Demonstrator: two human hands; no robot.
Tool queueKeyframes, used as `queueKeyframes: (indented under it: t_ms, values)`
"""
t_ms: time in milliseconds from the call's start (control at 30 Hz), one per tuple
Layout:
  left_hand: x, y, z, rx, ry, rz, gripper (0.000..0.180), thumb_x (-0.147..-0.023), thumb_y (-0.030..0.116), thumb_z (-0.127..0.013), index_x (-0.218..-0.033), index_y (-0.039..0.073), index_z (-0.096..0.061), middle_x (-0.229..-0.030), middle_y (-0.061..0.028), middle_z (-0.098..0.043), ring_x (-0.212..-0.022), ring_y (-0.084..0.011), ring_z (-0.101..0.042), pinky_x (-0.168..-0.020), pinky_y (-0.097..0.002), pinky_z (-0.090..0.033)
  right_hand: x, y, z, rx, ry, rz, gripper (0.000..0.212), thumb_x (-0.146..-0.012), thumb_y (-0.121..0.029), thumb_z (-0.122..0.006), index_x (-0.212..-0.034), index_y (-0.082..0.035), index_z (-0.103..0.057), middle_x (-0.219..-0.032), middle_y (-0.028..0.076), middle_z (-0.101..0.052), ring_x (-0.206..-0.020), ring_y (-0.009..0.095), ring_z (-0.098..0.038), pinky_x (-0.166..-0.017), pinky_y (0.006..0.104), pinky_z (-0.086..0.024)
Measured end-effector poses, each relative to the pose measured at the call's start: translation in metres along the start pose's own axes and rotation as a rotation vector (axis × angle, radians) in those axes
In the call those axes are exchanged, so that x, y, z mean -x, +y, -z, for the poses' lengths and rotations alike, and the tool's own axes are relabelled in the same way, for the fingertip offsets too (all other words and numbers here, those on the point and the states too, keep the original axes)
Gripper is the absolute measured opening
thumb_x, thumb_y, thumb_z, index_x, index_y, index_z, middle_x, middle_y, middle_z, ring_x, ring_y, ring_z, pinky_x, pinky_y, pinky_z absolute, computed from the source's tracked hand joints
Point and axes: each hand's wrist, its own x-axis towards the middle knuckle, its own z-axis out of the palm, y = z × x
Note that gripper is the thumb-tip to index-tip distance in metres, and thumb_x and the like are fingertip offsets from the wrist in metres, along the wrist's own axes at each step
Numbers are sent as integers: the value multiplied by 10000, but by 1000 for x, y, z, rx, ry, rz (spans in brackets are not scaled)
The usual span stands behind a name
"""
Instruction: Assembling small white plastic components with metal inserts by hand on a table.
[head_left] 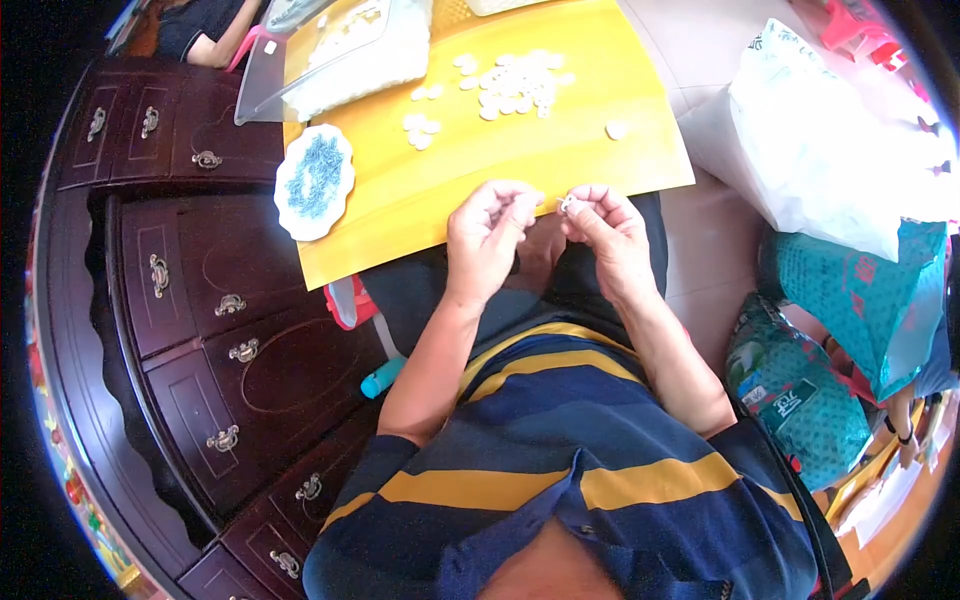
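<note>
Pinching a small white piece [567,203] between thumb and bent fingers, the right hand [618,245] has it at the near edge of the yellow table [400,225]. The piece is too small to tell its long axis or which way it points. Just beside it, the left hand [482,245] has thumb and forefinger drawn together; whether they grip anything, I cannot tell. A narrow gap separates the two hands.

Past them, a band of yellow surface stretches from the near edge to the scattered white discs [515,85], with a lone disc [616,130] toward the right edge. By the left edge sits a scalloped white plate [315,231] with thin blue-grey bits heaped in it. At the far left, a clear bin [262,95] holds many white pieces [365,60].

Beyond the right edge are a white sack [800,140] and teal bags [860,290]; a dark wooden cabinet [270,340] lines the left side.
</note>
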Motion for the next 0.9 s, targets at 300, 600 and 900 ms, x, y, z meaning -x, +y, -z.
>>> queueKeyframes:
  t_ms: [300, 600, 900]
  values:
    - [32, -21, -45, -35, -148, 10, 160, -907, -41, -682, -1065, -17, -693, -931, -13, -714, -818, -74, -664, -725, -226, -544, -3, 1, 0, -374, 125, 6, 198, -934, -122, -714, -1096, -54, -623, -979, 50, -695, -893, 126, -651, -843, 264, -512]
    - [37, -6, -44, -313, -228, -189, 121, -829, -31, -708, -949, -25, -702, -814, -108, -689, -636, -130, -646, -574, -265, -494, -1, -1, 4, -386, 78, -49, 180, -951, -118, -692, -1111, -72, -622, -988, 46, -700, -888, 119, -669, -809, 248, -542]
    - [26, -8, -20, -68, -192, -14, 155, -917, -15, -681, -1071, 3, -688, -812, 29, -637, -672, -35, -579, -597, -198, -483, 1, -4, -1, -249, 50, -14, 170, -950, -121, -692, -1095, -52, -637, -973, 29, -695, -877, 100, -636, -827, 238, -504]
